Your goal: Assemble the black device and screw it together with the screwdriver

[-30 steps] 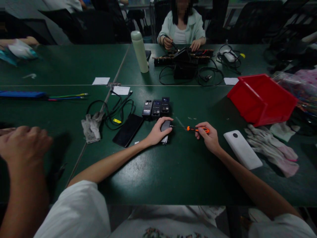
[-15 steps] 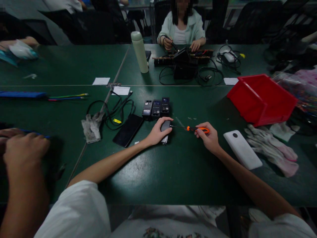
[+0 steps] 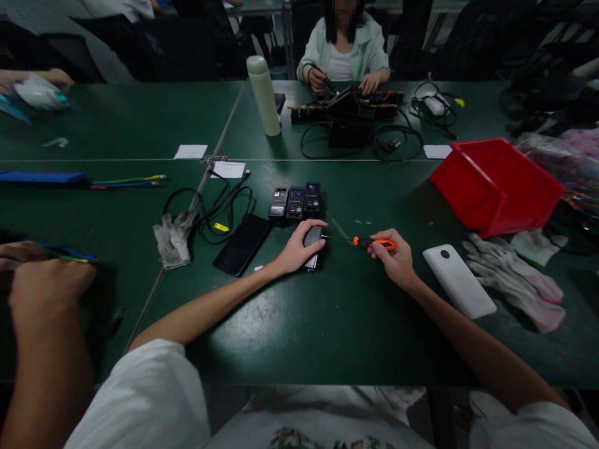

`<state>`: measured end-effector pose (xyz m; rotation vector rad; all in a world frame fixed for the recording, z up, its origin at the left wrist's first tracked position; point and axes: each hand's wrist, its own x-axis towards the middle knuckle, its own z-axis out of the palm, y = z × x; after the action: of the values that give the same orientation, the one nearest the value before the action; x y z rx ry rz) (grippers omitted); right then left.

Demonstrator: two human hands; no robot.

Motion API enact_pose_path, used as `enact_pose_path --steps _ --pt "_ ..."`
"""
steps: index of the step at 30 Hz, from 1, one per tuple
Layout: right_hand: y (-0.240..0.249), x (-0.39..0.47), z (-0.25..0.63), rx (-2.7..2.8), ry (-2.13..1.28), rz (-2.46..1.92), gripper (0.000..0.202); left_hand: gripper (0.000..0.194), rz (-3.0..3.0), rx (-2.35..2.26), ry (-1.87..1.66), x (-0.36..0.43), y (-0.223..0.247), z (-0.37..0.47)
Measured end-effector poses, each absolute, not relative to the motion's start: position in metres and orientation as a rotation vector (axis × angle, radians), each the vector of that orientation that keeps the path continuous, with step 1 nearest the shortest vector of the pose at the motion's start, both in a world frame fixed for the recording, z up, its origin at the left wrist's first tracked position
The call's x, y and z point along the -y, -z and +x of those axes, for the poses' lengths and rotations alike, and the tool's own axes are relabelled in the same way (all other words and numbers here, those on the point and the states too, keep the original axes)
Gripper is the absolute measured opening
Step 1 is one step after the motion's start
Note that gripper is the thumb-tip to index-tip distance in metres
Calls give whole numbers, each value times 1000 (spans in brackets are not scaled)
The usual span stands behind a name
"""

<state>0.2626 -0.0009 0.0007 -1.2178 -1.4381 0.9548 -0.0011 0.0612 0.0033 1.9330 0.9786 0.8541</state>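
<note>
My left hand (image 3: 299, 248) is closed around a small dark box-shaped device (image 3: 312, 236), steadying it on the green table. In my right hand (image 3: 393, 259) is a screwdriver (image 3: 374, 243) with an orange and black handle, held level. Its thin shaft points left, and the tip meets the right side of the device. Behind my left hand stand several similar black modules (image 3: 296, 204) in a row. A black smartphone (image 3: 242, 245) lies left of my left wrist. To the right of my right hand is a white power bank (image 3: 458, 280).
A red bin (image 3: 496, 187) stands at right, with work gloves (image 3: 515, 280) in front. Black cables (image 3: 227, 206) and a grey glove (image 3: 174, 240) lie left. Farther back are a pale green bottle (image 3: 264, 96) and a person working opposite. Another person's hands (image 3: 47, 280) handle wires at left.
My hands, the device and the screwdriver hold nearly the same positions. At the left, the neighbour's wires show more above their hand.
</note>
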Motion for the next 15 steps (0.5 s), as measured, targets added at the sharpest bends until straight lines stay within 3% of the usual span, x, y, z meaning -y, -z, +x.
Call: enact_pose_path --steps 15 --pt "-2 1 262 1448 -953 -1213 19 39 1936 -997 -846 -61 -3 -1"
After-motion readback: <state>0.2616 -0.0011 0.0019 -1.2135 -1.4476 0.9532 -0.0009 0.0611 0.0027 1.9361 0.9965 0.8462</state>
